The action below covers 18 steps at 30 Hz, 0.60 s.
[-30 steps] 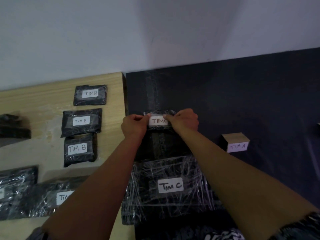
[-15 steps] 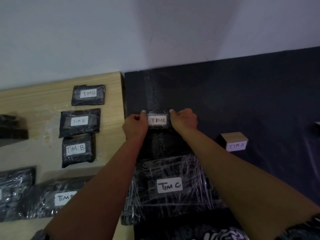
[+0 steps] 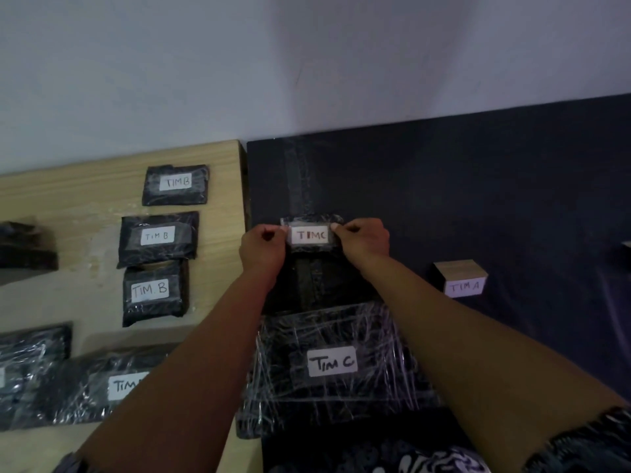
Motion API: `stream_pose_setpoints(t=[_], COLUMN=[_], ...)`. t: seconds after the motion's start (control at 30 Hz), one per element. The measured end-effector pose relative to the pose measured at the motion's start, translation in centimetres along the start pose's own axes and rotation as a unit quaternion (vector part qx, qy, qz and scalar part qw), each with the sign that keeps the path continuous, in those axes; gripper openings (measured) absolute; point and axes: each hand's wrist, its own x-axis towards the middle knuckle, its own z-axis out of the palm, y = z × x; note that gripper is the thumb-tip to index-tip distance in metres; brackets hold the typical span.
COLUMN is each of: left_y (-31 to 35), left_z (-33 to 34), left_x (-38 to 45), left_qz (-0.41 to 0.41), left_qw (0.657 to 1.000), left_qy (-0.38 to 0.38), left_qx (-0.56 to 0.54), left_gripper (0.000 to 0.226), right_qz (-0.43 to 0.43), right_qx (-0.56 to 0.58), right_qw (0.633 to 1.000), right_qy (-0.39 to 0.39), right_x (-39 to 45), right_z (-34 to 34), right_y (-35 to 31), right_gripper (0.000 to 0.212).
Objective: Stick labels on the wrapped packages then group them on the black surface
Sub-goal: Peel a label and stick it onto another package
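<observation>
Mid-labelling: left hand [image 3: 261,245] and right hand [image 3: 363,238] pinching the ends of the "TIMC" label [image 3: 311,235], fingers curled tight, stretched over a wrapped package [image 3: 317,278] on the black surface [image 3: 478,199]. Probably next: pressing it flat, smoothing the edges.

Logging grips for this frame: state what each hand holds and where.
Both hold the TIMC label's clear tape over the dark package: left hand pinches its left end, right hand its right end, fingers curled.
</observation>
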Motion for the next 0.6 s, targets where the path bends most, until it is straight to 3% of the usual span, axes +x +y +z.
stream_pose_setpoints(t=[0.27, 0.47, 0.6], left_y=[-0.3, -0.4, -0.9], left_z=[0.1, -0.3, -0.6], left_x=[-0.5, -0.3, -0.2], left_qz=[-0.018, -0.028, -0.016], left_qw=[0.998, 0.996, 0.997], left_qy=[-0.014, -0.055, -0.071], left_qx=[-0.051, -0.071, -0.039], left_gripper=[0.018, 0.009, 0.028], right_qz=[-0.002, -0.04, -0.055], right_qx=[0.019, -0.007, -0.051], right_qw=[0.999, 0.998, 0.996], right_qy=[-0.04, -0.057, -0.055], right_x=[-0.6, -0.8, -1.0], right_z=[-0.7, -1.0, -1.4], right_y=[0.4, 0.4, 0.1], right_gripper=[0.024, 0.014, 0.017])
